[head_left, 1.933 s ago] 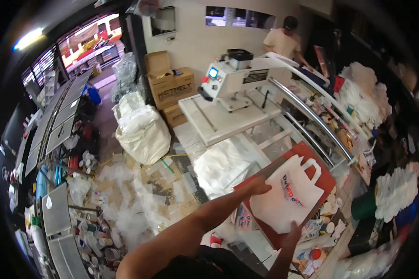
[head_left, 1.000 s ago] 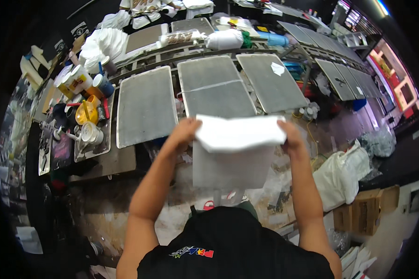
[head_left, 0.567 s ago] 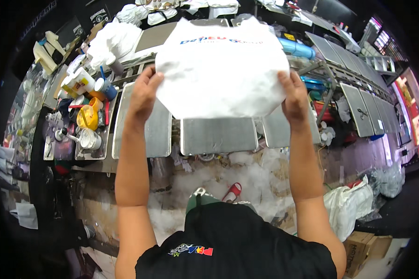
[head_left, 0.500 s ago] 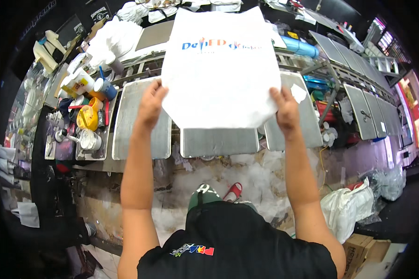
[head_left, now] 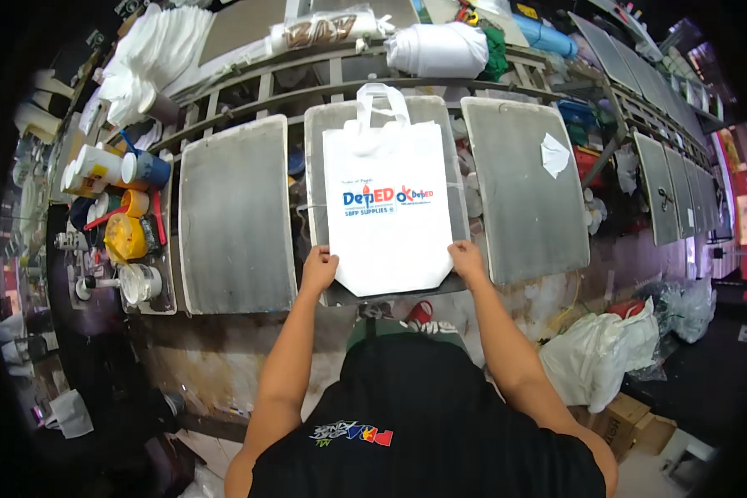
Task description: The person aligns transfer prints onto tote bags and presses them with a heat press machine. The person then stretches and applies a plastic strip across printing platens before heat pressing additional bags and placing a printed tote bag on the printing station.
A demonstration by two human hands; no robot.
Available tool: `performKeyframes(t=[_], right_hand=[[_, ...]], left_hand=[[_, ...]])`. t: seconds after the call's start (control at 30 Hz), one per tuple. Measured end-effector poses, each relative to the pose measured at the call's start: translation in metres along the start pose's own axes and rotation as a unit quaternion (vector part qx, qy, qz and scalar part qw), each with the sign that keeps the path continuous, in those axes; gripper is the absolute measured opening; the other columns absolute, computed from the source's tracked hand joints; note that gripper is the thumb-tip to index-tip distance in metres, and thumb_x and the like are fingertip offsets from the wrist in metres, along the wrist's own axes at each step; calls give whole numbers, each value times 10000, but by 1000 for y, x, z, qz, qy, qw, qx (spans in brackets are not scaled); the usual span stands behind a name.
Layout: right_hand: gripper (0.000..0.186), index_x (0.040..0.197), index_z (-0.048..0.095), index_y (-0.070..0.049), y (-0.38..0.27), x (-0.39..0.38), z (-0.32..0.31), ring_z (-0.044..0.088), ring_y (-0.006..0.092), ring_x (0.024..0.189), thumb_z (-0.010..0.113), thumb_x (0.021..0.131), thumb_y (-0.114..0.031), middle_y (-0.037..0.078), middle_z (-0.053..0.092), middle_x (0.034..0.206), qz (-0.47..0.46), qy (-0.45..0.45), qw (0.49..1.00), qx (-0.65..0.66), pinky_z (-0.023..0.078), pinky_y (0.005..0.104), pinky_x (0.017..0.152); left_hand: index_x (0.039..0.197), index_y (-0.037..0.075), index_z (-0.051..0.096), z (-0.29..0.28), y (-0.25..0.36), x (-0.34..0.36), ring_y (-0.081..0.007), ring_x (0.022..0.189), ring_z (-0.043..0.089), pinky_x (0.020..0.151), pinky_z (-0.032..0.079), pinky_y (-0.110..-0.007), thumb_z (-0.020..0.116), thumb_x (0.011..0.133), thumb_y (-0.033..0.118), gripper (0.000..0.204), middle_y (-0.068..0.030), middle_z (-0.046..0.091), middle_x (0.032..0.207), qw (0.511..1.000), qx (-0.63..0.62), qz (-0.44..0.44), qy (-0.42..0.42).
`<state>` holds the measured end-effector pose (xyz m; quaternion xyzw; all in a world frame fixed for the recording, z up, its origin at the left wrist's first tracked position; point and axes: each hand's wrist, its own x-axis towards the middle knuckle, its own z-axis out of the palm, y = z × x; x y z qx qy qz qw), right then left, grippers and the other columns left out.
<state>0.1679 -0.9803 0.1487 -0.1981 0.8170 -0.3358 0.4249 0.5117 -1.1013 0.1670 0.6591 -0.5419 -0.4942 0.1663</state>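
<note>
A white tote bag (head_left: 390, 249) with red and blue print lies on the middle grey board (head_left: 315, 137), its looped handles (head_left: 382, 101) at the far end. My left hand (head_left: 320, 269) pinches the bag's near left edge. At the near right edge, the fingers of my right hand (head_left: 468, 262) close on the bag in the same way. The bag is spread out, print side up, and covers most of the board.
Further grey boards stand to the left (head_left: 236, 216) and right (head_left: 523, 207); a white scrap (head_left: 554, 155) lies on the right one. Paint tubs (head_left: 124, 236) crowd the far left. Behind the boards run metal rails (head_left: 266, 91), with a white roll (head_left: 437, 50) beyond. A white sack (head_left: 593, 353) sits on the floor.
The bag has come down from in front of me onto the middle board, and both hands have lowered with it. Its handles and full print now show, and my view has shifted.
</note>
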Motion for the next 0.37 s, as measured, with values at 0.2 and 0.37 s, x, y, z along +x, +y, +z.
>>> performKeyframes(t=[0.2,0.37], right_hand=[[272,964,670,10,-9,1,-2,662,213,785,654,835,-228,137,701,866,-71,39,993,-83,508,339,712],[275,1049,655,-46,-25,0,-14,675,300,822,634,841,-224,159,701,901,-113,106,977,-144,520,383,740]], left_hand=[[1107,-14,558,-4,7,-5,-223,791,662,742,512,-337,633,818,179,356,-128,685,848,1000,18,15,-14],[946,12,634,-19,30,11,-250,805,657,731,517,-334,655,837,196,215,-138,676,896,991,70,107,49]])
